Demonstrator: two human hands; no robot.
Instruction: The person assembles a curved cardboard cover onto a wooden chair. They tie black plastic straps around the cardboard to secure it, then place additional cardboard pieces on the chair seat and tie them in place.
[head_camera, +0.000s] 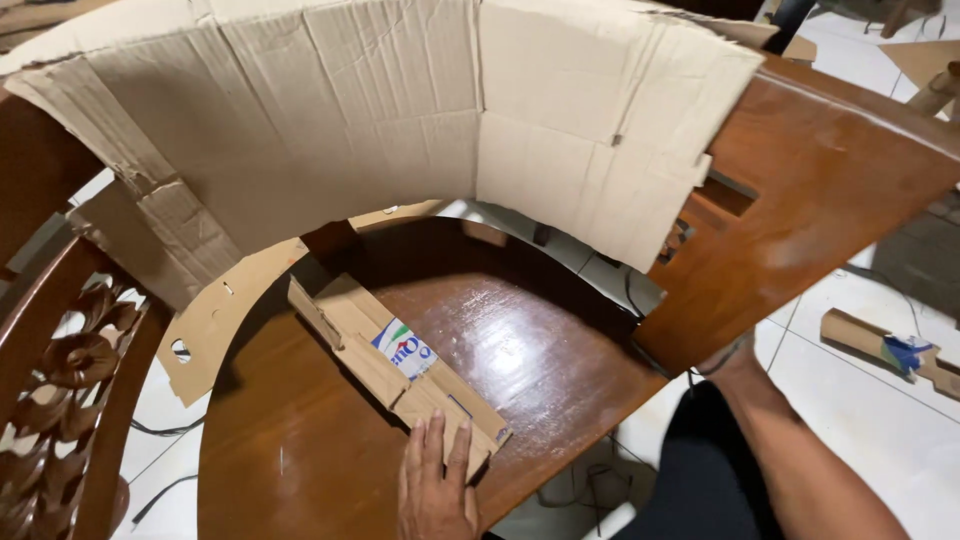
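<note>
A wide curved sheet of cardboard (330, 130) arches across the top of the view, well above and beyond the left hand (437, 490), its creased panels bending round from the far left to the far right. Under that arch lies the round, glossy brown wooden counter (540, 350), on which the left hand rests at the near edge. To the right of the hand a second brown wooden panel (800, 210) slants up and away; its lower corner is just where the right forearm (800, 460) reaches, and the right hand is hidden beneath it, so its grip cannot be told.

To the left of the left hand stands a carved wooden chair back (60, 400) with leaf shapes. The white tiled floor (880, 420) shows to the right of the forearm, with a small cardboard offcut (885, 350) carrying a blue patch lying on it, well apart from both hands.

A flat folded cardboard strip (390, 365), with a white, blue and green printed patch near its middle, lies slantwise on the counter. The left hand lies flat on the near end of this strip, fingers (432, 440) straight and together, pressing down with the grip open and closed round nothing.
</note>
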